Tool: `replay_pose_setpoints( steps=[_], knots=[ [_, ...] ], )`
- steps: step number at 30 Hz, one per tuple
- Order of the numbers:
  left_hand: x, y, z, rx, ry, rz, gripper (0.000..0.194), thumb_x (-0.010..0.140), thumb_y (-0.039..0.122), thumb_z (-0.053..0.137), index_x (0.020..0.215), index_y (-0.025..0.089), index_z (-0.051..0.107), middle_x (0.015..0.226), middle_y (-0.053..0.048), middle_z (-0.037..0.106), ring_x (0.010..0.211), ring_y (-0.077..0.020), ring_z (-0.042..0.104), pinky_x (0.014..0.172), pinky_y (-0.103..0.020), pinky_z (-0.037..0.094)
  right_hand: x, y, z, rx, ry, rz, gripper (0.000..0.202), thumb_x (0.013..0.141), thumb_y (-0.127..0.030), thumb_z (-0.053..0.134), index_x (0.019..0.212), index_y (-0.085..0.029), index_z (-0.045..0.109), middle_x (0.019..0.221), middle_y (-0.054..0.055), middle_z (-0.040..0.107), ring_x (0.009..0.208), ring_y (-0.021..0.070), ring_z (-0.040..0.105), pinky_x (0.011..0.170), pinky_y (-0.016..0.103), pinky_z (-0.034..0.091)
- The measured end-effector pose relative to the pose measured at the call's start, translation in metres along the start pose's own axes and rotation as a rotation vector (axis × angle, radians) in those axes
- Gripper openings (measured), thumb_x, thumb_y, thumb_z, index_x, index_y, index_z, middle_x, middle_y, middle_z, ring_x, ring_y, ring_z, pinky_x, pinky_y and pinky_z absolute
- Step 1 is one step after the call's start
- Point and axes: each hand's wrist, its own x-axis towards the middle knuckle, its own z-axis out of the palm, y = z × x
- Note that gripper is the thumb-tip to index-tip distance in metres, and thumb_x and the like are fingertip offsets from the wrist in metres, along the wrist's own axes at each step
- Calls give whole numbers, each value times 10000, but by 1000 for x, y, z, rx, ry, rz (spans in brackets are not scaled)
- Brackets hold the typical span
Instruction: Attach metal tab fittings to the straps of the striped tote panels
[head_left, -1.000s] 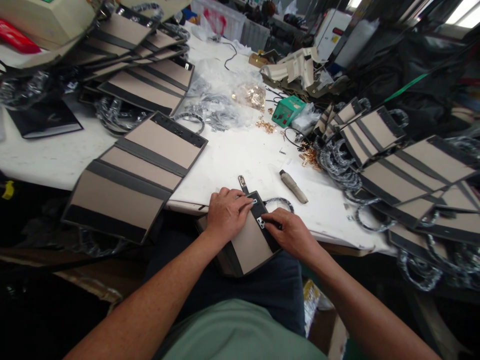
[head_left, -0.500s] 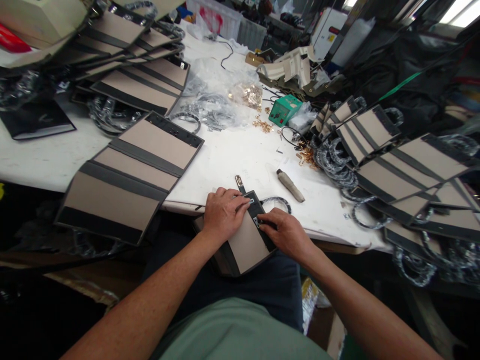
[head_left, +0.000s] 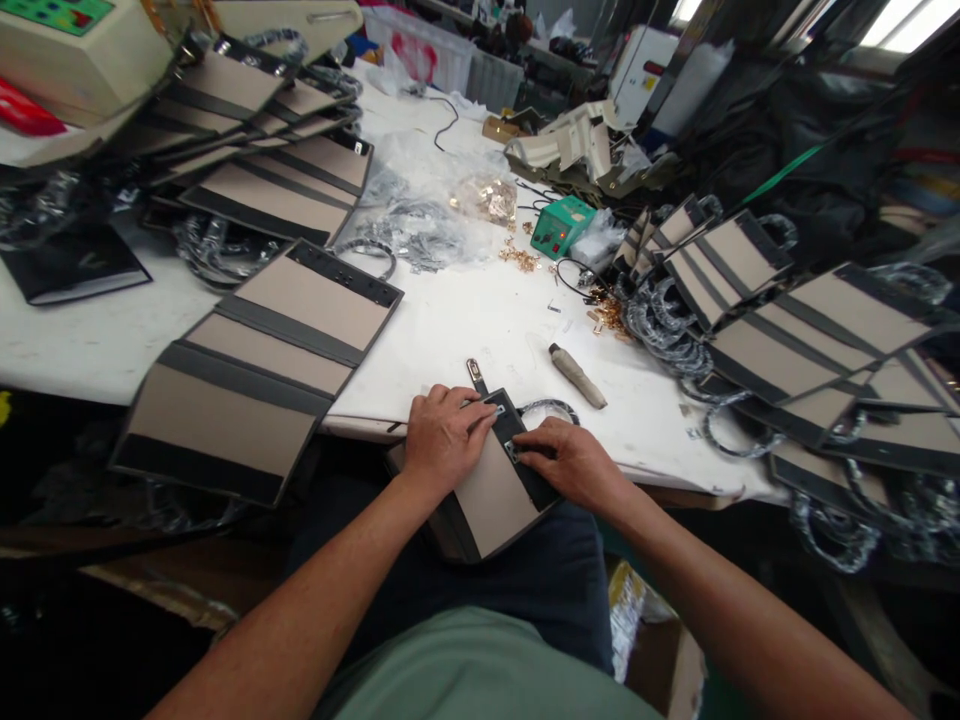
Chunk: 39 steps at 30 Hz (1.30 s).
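Observation:
A beige bag panel (head_left: pixel 491 505) with black strips rests over my lap against the table edge. My left hand (head_left: pixel 446 435) lies on its upper left part, fingers bent, fingertips by a small metal plate (head_left: pixel 500 410) on the black strip. The fingers of my right hand (head_left: pixel 570 460) are pinched at a second small metal plate (head_left: pixel 513 451) lower on that strip, partly covering it. A wrapped loop handle (head_left: pixel 551 408) sticks out behind the panel. Past my left fingers, a dark tab with a metal fitting (head_left: pixel 474 372) lies on the table.
A tape-wrapped tool (head_left: pixel 576 376) lies beyond my right hand. Another unfolded bag panel (head_left: pixel 262 365) overhangs the table edge at left. Stacked panels (head_left: pixel 802 340) with wrapped handles fill the right side. Farther back are a green box (head_left: pixel 561 227), gold-coloured fittings (head_left: pixel 520 258) and plastic bags (head_left: pixel 420 235).
The view has shifted slightly, so the scene sits a little lower. Both hands stay at the same places on the panel, with the right fingers still at the lower metal plate.

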Motion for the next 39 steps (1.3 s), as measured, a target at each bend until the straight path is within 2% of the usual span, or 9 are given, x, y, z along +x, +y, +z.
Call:
replay_pose_setpoints(
  steps=[3,8,11,15,20,23,27,31,39],
  knots=[
    [0,1,-2,14,-11,9,196,968,375,597,1038,324,773,1149,-35,724,1023,-273,570,781,-440,375,5,2,-19,31,16,-48,313,871,-229,690,1173,-283,752,957,26,701,838,182,660,786,316,517],
    [2,4,-5,30,-17,-10,187,961,370,607,1010,328,782,1126,-32,733,1010,-273,577,767,-435,383,41,30,-48,-250,483,20,406,875,-412,691,1242,-240,697,1126,94,669,987,254,629,907,403,502],
    [4,4,-6,25,-34,-26,173,951,362,622,1003,335,784,1108,-22,740,1001,-270,581,768,-432,389,70,51,-49,-436,450,144,497,856,-507,690,1269,-231,678,1223,131,636,1139,320,575,943,442,478],
    [6,1,-6,10,-52,-24,176,954,376,618,985,335,786,1094,-11,744,996,-263,583,774,-428,397,93,69,-52,-424,388,239,409,904,-462,602,1218,-216,693,1174,147,645,1077,312,601,880,412,476],
    [5,-1,-5,-5,-38,-23,187,961,372,608,1003,335,787,1098,-23,746,995,-258,586,784,-428,400,86,55,-59,232,461,142,404,899,-446,476,1162,-192,649,988,85,646,919,246,636,795,369,515],
    [4,-1,-3,-11,-36,-32,180,956,366,617,1006,345,789,1116,-20,746,999,-260,585,784,-431,400,74,20,-49,779,582,-7,416,890,-488,404,1164,-232,583,860,23,577,731,186,605,656,321,515],
    [5,-2,-2,-28,-39,-46,167,945,363,638,1010,353,792,1121,-17,748,1004,-260,587,789,-436,402,76,-28,-23,1192,623,-72,364,863,-603,561,822,-249,492,712,-54,410,483,91,384,456,246,360],
    [6,-2,-2,-41,-36,-64,148,934,362,661,1001,362,793,1104,-6,753,1002,-255,589,809,-441,404,92,-41,-3,1397,626,25,492,776,-570,731,705,-236,377,658,-83,346,441,57,289,399,223,280],
    [7,-4,-3,-57,-56,-61,148,930,372,670,1014,359,792,1112,-7,754,1010,-256,592,796,-441,401,96,-40,8,1439,612,-18,339,835,-426,661,677,-221,442,614,-86,363,398,46,300,376,212,254]
  ],
)
